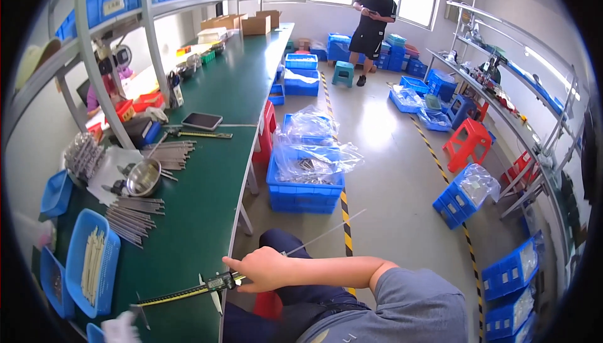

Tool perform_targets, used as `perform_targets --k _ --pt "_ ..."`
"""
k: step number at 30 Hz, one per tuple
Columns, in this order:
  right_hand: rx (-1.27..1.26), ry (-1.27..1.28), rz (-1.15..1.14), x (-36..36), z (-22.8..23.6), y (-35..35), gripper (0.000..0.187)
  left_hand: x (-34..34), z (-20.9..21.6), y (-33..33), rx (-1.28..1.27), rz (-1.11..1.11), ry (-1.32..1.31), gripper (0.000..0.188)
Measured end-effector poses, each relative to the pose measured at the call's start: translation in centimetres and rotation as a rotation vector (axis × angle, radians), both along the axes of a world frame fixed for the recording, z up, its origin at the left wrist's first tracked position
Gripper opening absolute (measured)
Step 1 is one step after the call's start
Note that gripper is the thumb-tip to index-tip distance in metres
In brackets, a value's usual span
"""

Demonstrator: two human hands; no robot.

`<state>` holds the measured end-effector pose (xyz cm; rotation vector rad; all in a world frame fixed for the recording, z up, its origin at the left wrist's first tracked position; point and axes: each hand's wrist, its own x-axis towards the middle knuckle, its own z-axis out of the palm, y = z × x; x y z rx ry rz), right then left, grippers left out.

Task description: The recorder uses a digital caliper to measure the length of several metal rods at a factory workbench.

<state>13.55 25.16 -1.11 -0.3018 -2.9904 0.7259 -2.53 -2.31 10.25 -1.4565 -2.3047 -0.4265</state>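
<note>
My bare right hand (264,268) grips a digital caliper (215,284), its index finger stretched toward the table. The caliper slants over the edge of the green table (195,224), its jaws far apart. A thin rod (326,233) sticks out behind my hand, in line with the caliper. At the lower left, beside the caliper's far jaw, is a blurred white shape that looks like my left hand (120,328) in a glove; its fingers cannot be made out. Nearby, a blue basket (112,280) holds pale rods (93,267). Several thin metal rods (132,220) lie fanned on the table.
A metal bowl (144,177), a phone (201,121) and another caliper (198,134) lie farther along the table. Blue crates (304,198) with plastic bags stand on the floor beside it. A person (375,23) stands at the back near a teal stool (343,73).
</note>
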Motion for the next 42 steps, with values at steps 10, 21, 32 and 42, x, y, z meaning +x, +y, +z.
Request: perform_targets --k 10,21,32,42 --pt "-0.018 0.149 -0.007 3.0 3.8 0.7 0.030 3.7 -9.1 4.4 0.087 -0.371 -0.037 0.040" --pt "-0.023 0.152 -0.029 3.8 2.7 0.1 0.030 4.6 -11.6 3.3 0.115 -0.186 -0.024 0.023" --pt "-0.052 0.113 -0.030 4.4 3.1 0.1 0.031 4.7 -11.8 3.4 0.123 -0.187 -0.106 0.023" --pt "-0.042 0.103 0.003 4.2 3.6 -0.8 0.030 3.7 -10.4 2.5 0.076 -0.226 -0.200 0.027"
